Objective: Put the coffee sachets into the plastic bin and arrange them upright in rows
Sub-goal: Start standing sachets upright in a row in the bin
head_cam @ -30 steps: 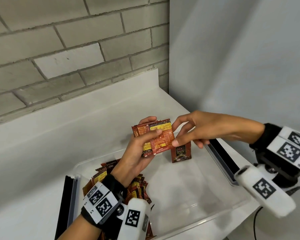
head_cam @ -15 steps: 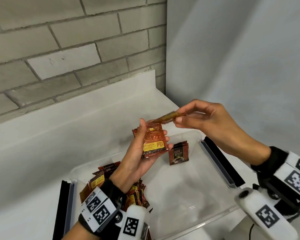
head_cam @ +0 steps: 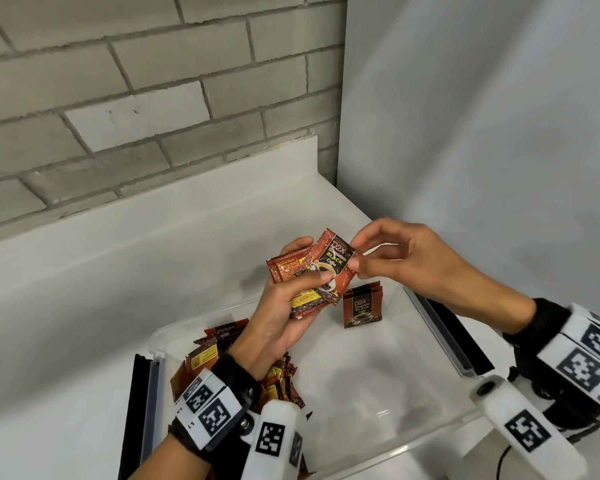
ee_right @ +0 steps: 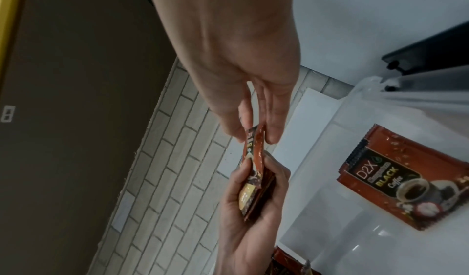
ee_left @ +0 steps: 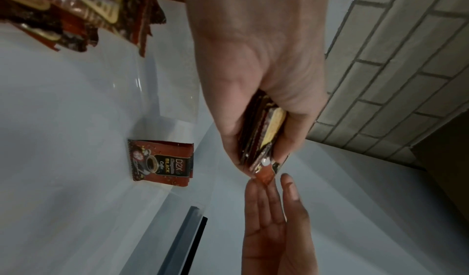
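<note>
Above the clear plastic bin (head_cam: 440,434), the right hand (head_cam: 406,258) pinches the front sachet's (head_cam: 333,268) far-right corner, tilted across the stack (head_cam: 291,271) the left hand (head_cam: 281,317) grips.

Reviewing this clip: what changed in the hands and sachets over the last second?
The right hand lifted one brown coffee sachet off the stack the left hand grips, turned it front-up and now pinches it against that stack. Unchanged: upright sachets by the clear plastic bin's far wall, loose pile at left.

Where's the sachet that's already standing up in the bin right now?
In the head view, the standing sachet leans against the plastic bin's far wall, toward its right end, just below the right hand.
</note>
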Demonstrator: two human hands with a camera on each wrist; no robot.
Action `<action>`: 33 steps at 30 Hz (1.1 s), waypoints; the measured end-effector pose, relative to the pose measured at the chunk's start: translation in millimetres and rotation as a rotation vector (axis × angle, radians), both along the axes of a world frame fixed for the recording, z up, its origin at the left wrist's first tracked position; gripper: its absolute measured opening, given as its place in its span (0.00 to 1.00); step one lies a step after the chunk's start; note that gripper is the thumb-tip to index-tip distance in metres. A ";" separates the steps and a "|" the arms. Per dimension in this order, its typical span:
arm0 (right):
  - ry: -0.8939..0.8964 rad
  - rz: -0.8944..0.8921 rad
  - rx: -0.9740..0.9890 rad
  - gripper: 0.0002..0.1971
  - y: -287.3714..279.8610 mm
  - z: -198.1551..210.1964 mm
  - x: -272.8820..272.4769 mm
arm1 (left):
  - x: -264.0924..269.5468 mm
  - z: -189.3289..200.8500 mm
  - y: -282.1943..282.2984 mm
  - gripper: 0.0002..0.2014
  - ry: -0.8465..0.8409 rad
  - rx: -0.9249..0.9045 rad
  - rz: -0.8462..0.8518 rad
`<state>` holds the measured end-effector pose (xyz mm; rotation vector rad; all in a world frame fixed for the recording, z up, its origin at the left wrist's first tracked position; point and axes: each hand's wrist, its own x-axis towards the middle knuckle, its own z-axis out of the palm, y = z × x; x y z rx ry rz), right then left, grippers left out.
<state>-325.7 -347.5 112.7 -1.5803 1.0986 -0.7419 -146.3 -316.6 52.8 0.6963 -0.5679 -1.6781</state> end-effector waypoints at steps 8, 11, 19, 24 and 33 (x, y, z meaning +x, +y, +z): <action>0.253 0.114 0.021 0.05 -19.3 10.0 -13.4 | -1.3 0.2 1.9 0.22 -0.021 -0.018 -0.032; 0.327 0.182 0.008 0.04 -25.4 16.7 -25.8 | 2.0 0.0 0.3 0.20 -0.007 -0.017 -0.012; 0.739 0.323 -0.174 0.05 -19.9 -3.0 -21.2 | 6.5 4.5 0.5 0.22 -0.054 -0.036 0.023; 0.911 0.362 -0.261 0.06 -19.7 -12.2 -11.3 | 6.3 5.0 0.8 0.21 -0.078 -0.018 -0.017; 1.082 0.377 -0.364 0.08 -19.7 -17.7 -1.3 | 6.5 5.3 1.8 0.19 -0.117 0.027 -0.125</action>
